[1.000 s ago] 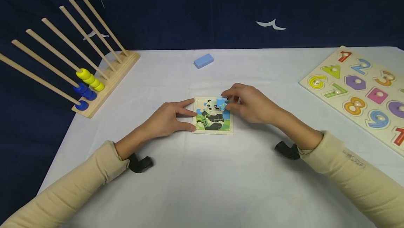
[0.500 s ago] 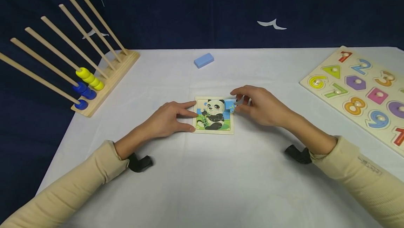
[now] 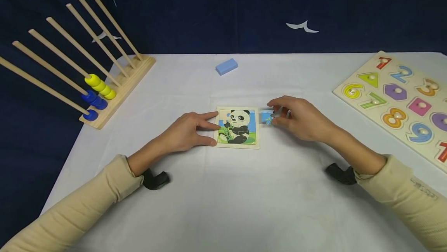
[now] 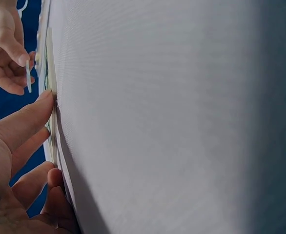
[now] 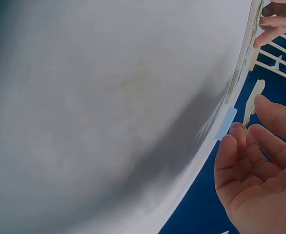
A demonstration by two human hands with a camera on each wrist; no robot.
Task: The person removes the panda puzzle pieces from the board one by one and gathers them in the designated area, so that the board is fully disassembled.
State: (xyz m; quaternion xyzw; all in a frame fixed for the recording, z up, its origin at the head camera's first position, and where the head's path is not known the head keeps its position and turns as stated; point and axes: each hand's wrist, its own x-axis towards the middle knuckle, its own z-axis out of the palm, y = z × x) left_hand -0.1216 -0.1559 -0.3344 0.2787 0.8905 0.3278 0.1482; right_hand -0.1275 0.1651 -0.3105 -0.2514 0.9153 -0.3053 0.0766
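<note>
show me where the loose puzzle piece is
The loose puzzle piece is right of centre in the head view, pinched in the right hand, just right of the panda puzzle.

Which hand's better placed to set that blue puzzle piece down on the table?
The right hand, probably: it pinches the blue piece beyond the right edge of the panda puzzle. The left hand touches the opposite edge, farther from the piece.

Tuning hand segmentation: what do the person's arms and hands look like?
Left sleeve and right sleeve: beige, with thick cuffs. Dark lettering on the right one, too small to read. Left hand and right hand: no gloves. A curved black piece shows beside each cuff.
</note>
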